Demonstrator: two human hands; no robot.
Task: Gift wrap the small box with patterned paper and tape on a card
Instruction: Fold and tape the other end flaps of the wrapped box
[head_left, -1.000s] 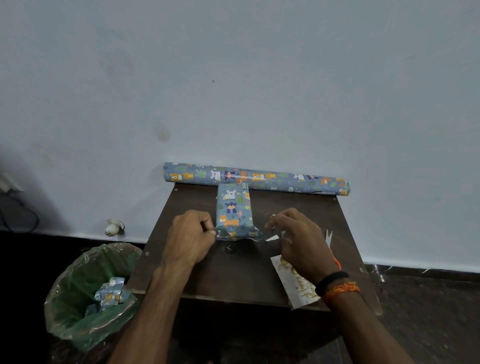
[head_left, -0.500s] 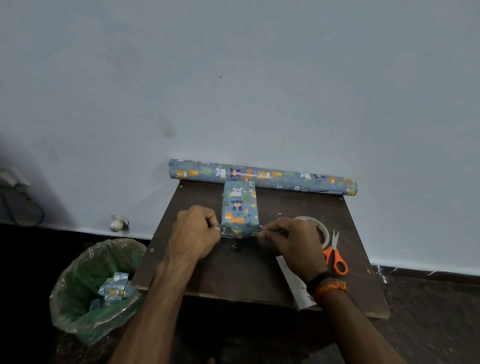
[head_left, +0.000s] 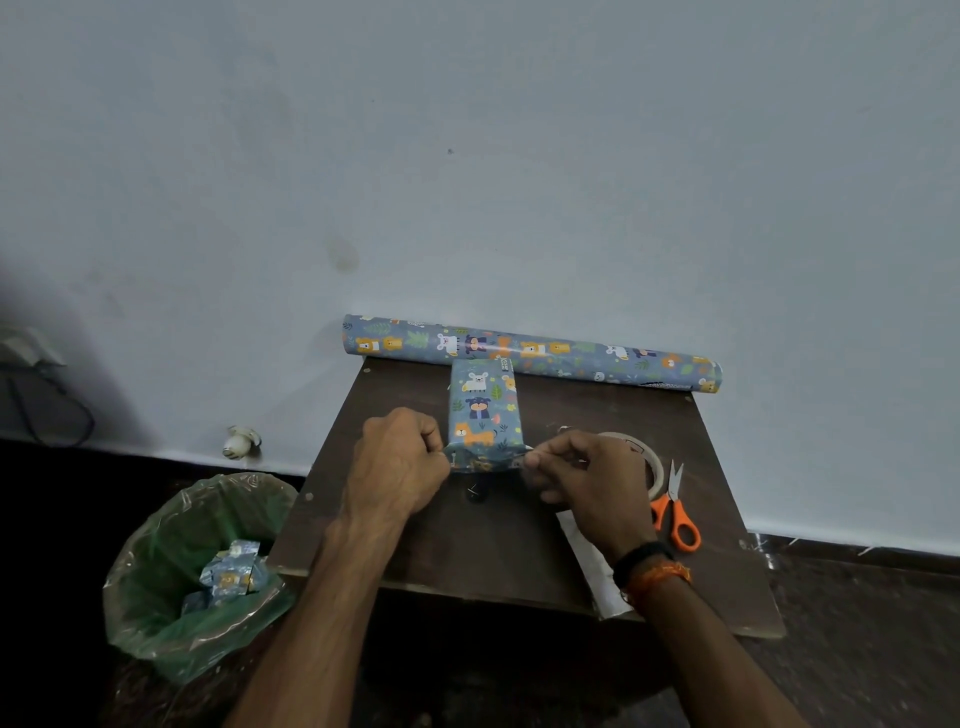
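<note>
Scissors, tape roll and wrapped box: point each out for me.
scissors (head_left: 675, 512), head view, orange handles.
tape roll (head_left: 655, 466), head view, right rim.
wrapped box (head_left: 480, 410), head view, top face.

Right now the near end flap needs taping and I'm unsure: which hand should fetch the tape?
Right hand, probably: the white tape roll lies just beside it, while the left hand is across the blue patterned wrapped box.

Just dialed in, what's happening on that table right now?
A person is gift wrapping a small box on the brown table. The left hand and right hand each pinch the patterned paper at the near end of the box, one at each corner. The paper roll lies along the wall. The tape roll, scissors and white card sit near the right hand.
</note>
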